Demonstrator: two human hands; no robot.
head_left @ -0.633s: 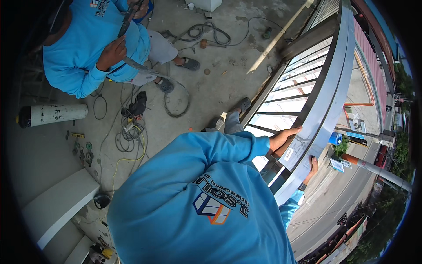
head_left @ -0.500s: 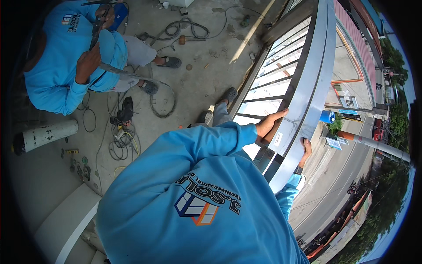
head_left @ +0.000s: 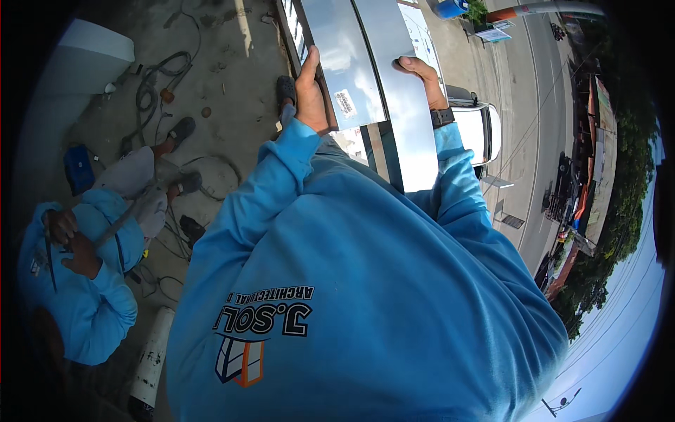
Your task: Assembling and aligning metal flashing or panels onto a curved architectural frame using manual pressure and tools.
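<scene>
Since half a second ago the view has swung round, so the long shiny metal panel (head_left: 365,77) now runs up the middle and both hands have shifted along it. The left hand (head_left: 311,91) lies flat against the panel's left edge, fingers extended. The right hand (head_left: 420,74), a dark wristwatch (head_left: 441,117) just below it, curls over the panel's right edge. Left of the panel, on the concrete floor (head_left: 211,84), a crouching co-worker (head_left: 91,274) in blue grips a tool; cables (head_left: 151,74) lie nearby. Right of the panel, well below, stands a white car (head_left: 481,130).
</scene>
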